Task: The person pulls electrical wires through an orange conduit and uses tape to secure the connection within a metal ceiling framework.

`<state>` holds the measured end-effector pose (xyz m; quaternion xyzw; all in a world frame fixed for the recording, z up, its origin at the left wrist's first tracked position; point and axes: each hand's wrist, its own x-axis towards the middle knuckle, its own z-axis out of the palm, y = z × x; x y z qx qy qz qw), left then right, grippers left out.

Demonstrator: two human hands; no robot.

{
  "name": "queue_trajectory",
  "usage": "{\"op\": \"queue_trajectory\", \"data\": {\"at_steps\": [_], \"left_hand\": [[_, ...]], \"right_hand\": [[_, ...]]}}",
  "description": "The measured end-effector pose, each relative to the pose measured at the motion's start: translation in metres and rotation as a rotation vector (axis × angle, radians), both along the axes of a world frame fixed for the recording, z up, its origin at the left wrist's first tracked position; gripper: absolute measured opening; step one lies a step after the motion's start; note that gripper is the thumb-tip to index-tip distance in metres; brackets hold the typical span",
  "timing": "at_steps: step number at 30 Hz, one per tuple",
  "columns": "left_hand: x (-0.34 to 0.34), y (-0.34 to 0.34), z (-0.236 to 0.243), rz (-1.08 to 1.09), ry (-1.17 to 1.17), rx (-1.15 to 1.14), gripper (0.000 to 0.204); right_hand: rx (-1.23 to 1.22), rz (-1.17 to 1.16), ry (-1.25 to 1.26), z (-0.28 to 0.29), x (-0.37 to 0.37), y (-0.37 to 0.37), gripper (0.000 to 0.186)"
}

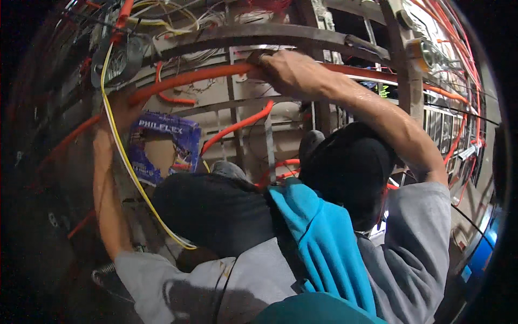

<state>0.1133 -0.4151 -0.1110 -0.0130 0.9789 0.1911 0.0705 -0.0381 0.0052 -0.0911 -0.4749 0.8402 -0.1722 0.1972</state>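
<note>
An orange flexible conduit (194, 79) runs in a bent line across the metal framing in front of me. My right hand (286, 73) is closed around it near the centre, with its fingers partly hidden behind the pipe. On the left, my left hand (121, 110) is in shadow, wrapped round the same conduit farther along. A yellow and white pair of wires (127, 162) hangs past my left hand and curves down to my lap. Below the conduit, a purple cardboard box (191, 143) with a round cut-out leans near my knee.
Dark metal bars (259, 35) cross ahead of me, with an upright post (402, 54) at right. A shorter orange conduit (237, 125) rises between my knees. A teal cloth (324, 232) lies over my lap. A blue container (480, 248) stands at far right.
</note>
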Motion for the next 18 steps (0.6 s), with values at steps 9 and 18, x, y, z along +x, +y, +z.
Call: {"op": "queue_trajectory", "data": {"at_steps": [9, 18], "left_hand": [[0.036, 0.002, -0.008, 0.222, 0.128, 0.228, 0.052], [0.077, 0.003, -0.032, 0.571, 0.239, 0.732, 0.055]], "right_hand": [[0.087, -0.017, 0.031, 0.056, 0.01, -0.02, 0.029], [0.013, 0.018, 0.004, 0.041, 0.02, -0.027, 0.055]]}}
